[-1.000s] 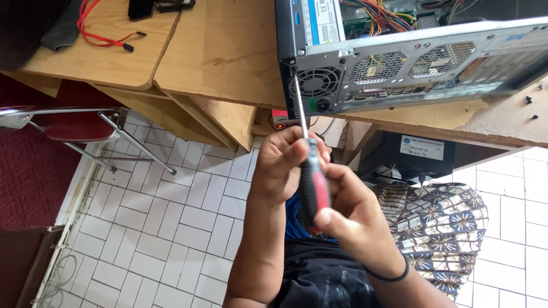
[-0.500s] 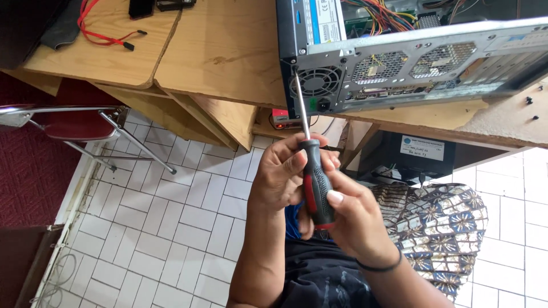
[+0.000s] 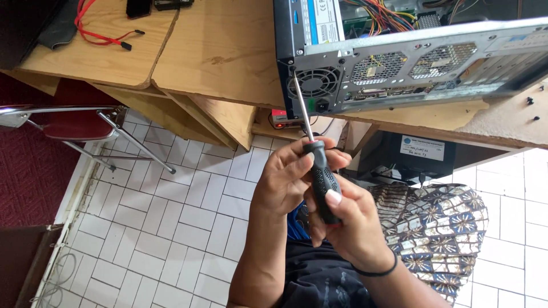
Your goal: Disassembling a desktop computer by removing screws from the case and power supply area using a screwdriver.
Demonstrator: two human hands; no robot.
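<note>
A screwdriver (image 3: 319, 171) with a black and red handle and a long metal shaft points up at the back panel of an open computer case (image 3: 399, 68) lying on the wooden desk (image 3: 222, 51). The shaft tip meets the case's left rear edge beside the round fan grille (image 3: 313, 85). My left hand (image 3: 285, 179) wraps around the upper handle. My right hand (image 3: 351, 228), with a black band at the wrist, grips the lower handle from below.
A metal-framed chair with a red seat (image 3: 74, 125) stands at the left on the white tiled floor (image 3: 188, 228). A red cable (image 3: 97, 34) lies on the desk's left part. A dark box with a white label (image 3: 411, 154) sits under the desk. Patterned fabric (image 3: 439, 228) covers my lap.
The handle has turned in my hands, so its black side now faces me instead of the red. My fingers have shifted their hold; the shaft stays against the case.
</note>
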